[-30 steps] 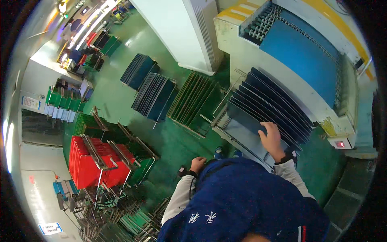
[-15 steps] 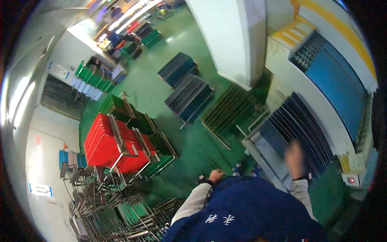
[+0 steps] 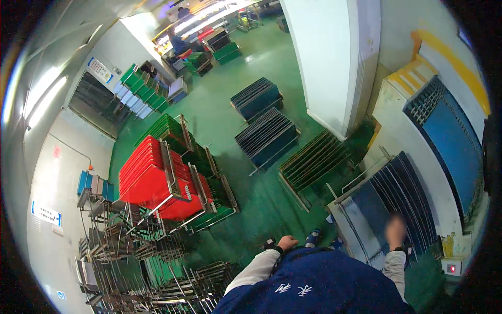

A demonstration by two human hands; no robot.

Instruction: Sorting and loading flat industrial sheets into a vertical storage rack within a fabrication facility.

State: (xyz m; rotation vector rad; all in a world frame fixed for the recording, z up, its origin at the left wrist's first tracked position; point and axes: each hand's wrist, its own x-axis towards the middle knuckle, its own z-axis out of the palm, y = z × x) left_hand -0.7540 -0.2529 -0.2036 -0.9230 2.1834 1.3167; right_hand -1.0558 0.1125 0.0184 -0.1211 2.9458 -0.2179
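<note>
My left hand (image 3: 287, 243) hangs low before my body, its fingers curled in and nothing visible in them. A dark band circles that wrist. To the right, my right hand (image 3: 396, 231) is over a rack of dark blue flat panels (image 3: 405, 193), which stand on edge in a row. The hand is smeared, so its fingers do not show and I cannot tell whether it touches a panel. Beside it, the rack's pale tray and metal bar (image 3: 351, 222) extend toward my feet.
A machine with a blue conveyor opening (image 3: 452, 141) stands at the right, near a white pillar (image 3: 334, 63). Racks of dark panels (image 3: 266, 138) sit on the green floor ahead. Red panels (image 3: 157, 178) and bare metal racks (image 3: 157, 282) crowd the left. People work at a far lit bench.
My view has shifted left, so the racks and pillar appear further right. My right hand appears lower against the dark blue panels. My left hand stays low before my body.
</note>
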